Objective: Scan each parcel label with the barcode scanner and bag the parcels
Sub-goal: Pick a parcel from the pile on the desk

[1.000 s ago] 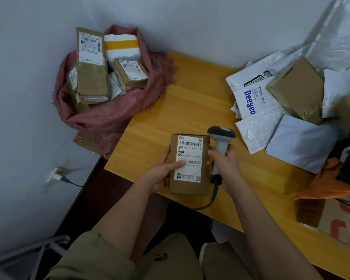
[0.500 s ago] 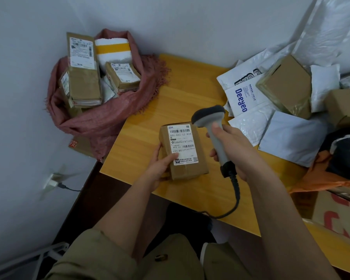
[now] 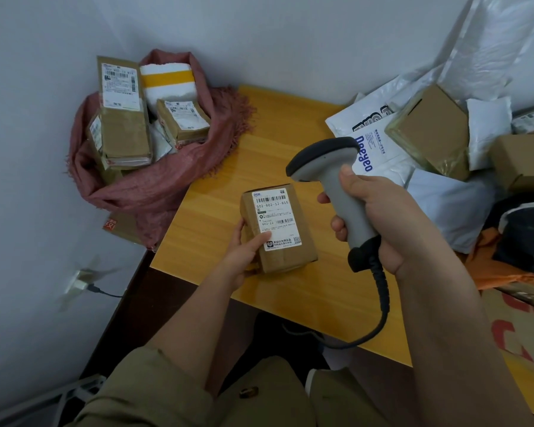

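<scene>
The brown parcel (image 3: 278, 231) lies label up near the front edge of the wooden table (image 3: 269, 124), as before. The left hand (image 3: 244, 252) still grips its lower left corner, thumb on the label (image 3: 276, 217). The right hand (image 3: 379, 223), fingers wrapped round the barcode scanner (image 3: 333, 186), has lifted it higher, head tilted over the parcel. Scanned parcels sit in the pink bag (image 3: 167, 186) beyond the table's left corner.

Parcel (image 3: 278, 229) on table (image 3: 272, 124) (bag (image 3: 154, 192) far left).
</scene>
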Demonstrator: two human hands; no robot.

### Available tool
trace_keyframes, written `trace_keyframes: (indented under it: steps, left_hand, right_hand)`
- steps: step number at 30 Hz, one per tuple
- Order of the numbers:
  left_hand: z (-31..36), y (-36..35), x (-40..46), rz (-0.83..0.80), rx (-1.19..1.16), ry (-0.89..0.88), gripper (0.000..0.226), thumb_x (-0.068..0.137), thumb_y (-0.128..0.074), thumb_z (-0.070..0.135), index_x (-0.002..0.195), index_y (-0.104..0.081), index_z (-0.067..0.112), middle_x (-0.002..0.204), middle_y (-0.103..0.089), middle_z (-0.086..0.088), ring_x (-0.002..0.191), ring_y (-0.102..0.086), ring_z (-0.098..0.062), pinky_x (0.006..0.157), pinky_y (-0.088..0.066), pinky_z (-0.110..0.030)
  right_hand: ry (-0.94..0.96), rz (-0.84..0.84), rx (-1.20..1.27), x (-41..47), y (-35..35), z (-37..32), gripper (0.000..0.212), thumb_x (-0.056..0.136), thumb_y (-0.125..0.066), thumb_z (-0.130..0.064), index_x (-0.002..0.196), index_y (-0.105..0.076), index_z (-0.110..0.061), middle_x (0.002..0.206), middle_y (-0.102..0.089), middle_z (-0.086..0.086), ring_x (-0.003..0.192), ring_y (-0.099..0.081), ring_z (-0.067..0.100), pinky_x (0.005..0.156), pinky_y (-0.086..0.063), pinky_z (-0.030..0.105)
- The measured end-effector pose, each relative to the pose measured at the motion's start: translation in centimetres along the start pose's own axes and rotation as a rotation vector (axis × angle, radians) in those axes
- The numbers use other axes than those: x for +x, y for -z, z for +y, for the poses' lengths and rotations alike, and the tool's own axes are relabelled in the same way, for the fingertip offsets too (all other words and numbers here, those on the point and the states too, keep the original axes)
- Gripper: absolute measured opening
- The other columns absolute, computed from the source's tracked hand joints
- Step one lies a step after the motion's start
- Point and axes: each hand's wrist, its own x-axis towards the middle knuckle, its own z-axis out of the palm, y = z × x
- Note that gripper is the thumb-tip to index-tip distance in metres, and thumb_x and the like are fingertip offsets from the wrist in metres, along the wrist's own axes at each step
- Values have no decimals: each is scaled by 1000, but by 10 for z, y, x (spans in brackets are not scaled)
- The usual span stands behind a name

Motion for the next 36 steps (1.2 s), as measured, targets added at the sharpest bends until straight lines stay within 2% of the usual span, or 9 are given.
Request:
trace_keyframes:
  steps: [4,7,10,13,16,23,28,32,36]
  left_hand:
    - [-1,2,-2,26,-39,0,82,72,-81,43,139,-33,51,118,-67,3,105,-64,-23,71,-52,-39]
    - [4,11,-6,84,-106,-42,73,76,-76,46,139,-42,38,117,-67,4,105,-63,-21,69,-51,-37]
    - [21,26,-12,116,-227,-85,54,80,-68,53,129,-54,33,114,-70,3,108,-63,-22,86,-54,-47]
    - [54,47,-16,89,-443,-162,41,84,-60,57,119,-60,36,112,-72,-1,110,-63,-26,93,-50,-53]
    - [94,70,-12,108,-523,-263,49,85,-57,61,126,-55,34,120,-66,-6,111,-61,-28,89,-52,-52]
    - [194,143,22,226,-487,-460,68,80,-74,43,139,-46,22,123,-66,-10,105,-67,-31,82,-57,-53]
    - [258,215,49,271,-237,-631,70,82,-75,34,143,-41,22,133,-59,-1,106,-64,-14,80,-55,-28]
    - [287,255,71,517,382,-668,81,80,-73,41,149,-32,33,148,-36,-6,134,-38,-24,109,-37,-41]
    - [291,262,86,381,579,-645,78,86,-64,45,150,-20,44,152,-23,-9,139,-28,-30,113,-29,-45]
  right_hand:
    - [-10,-13,103,6,1,5,30,97,-59,-39,103,-63,-11,86,-69,5,45,-50,12,42,-43,22]
    - [-46,-14,174,16,-4,13,27,92,-68,-26,111,-61,-9,96,-73,9,43,-49,10,41,-43,20]
    - [-111,42,270,26,-15,24,45,86,-72,-12,127,-55,-4,120,-68,17,42,-50,9,40,-44,19]
    - [-146,47,342,31,-32,30,48,87,-70,-7,132,-54,-3,117,-71,14,42,-49,9,40,-44,19]
    - [-133,21,351,37,-55,27,42,89,-68,-6,129,-56,-5,107,-75,8,41,-48,9,40,-44,19]
    - [-64,48,359,67,-131,8,36,89,-67,-6,124,-60,-10,117,-71,16,43,-48,9,40,-43,20]
    - [-91,109,426,101,-207,3,28,90,-64,-8,117,-60,-9,120,-68,16,44,-46,8,40,-42,19]
    - [-100,139,476,118,-258,5,20,89,-64,-6,108,-59,-9,107,-63,13,44,-45,9,40,-42,17]
    - [-118,222,606,133,-277,10,16,91,-62,-5,105,-58,-10,96,-58,9,45,-48,9,41,-43,17]
